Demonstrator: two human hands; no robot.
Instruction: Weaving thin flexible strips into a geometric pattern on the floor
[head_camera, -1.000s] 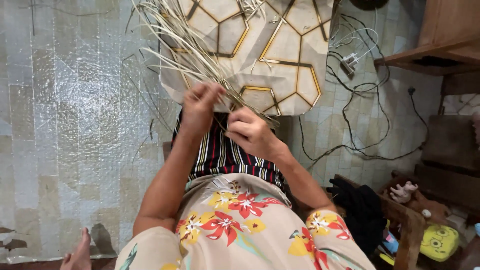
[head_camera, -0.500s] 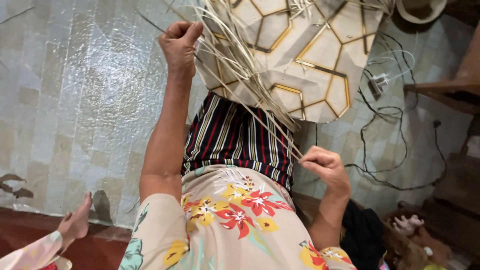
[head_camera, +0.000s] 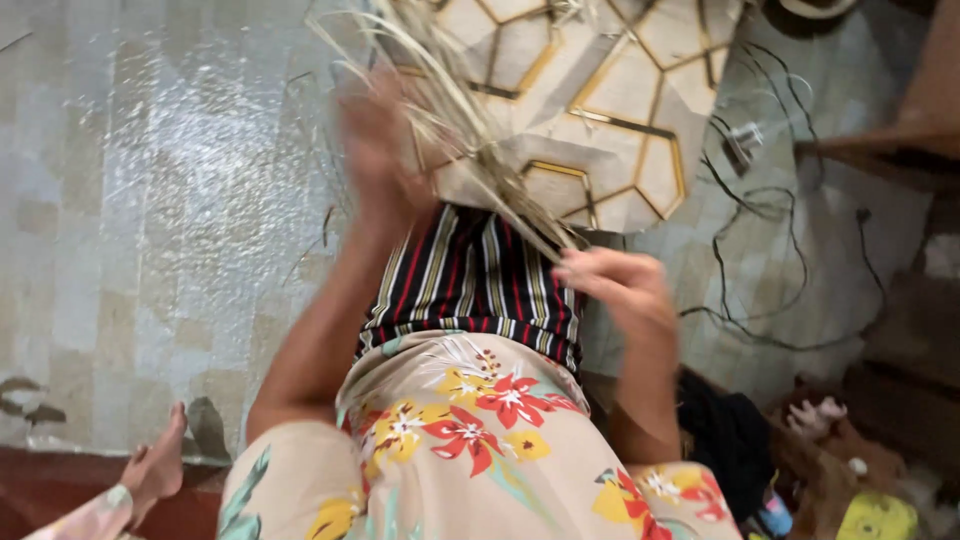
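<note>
Nearest the head camera is my floral cream dress with red and yellow flowers (head_camera: 470, 430), filling the lower middle of the view, and beyond it the dark skirt striped in red, yellow and white (head_camera: 470, 275) stretched over my lap. At bottom left a bare foot (head_camera: 155, 465) of another person rests on the pale tiled floor (head_camera: 150, 200). My right hand (head_camera: 615, 285) hovers just past the lap's right edge, fingers curled loosely toward the thumb; whether it pinches a strand I cannot tell. My left hand (head_camera: 380, 150) is raised higher and blurred, pressed against the bundle of long pale dried straw strands (head_camera: 470, 140) — its grip is too smeared to read. The bundle runs diagonally from the upper left down to the skirt's far edge, between the two hands, its loose ends fanning upward. To work these strands well, I judge I should keep the bundle taut with the left hand and draw single strands cleanly with the right, so they don't tangle. Behind lies a beige mat patterned with gold-edged hexagons (head_camera: 600, 110), and farther right black cables (head_camera: 760, 250) trail across the floor.
</note>
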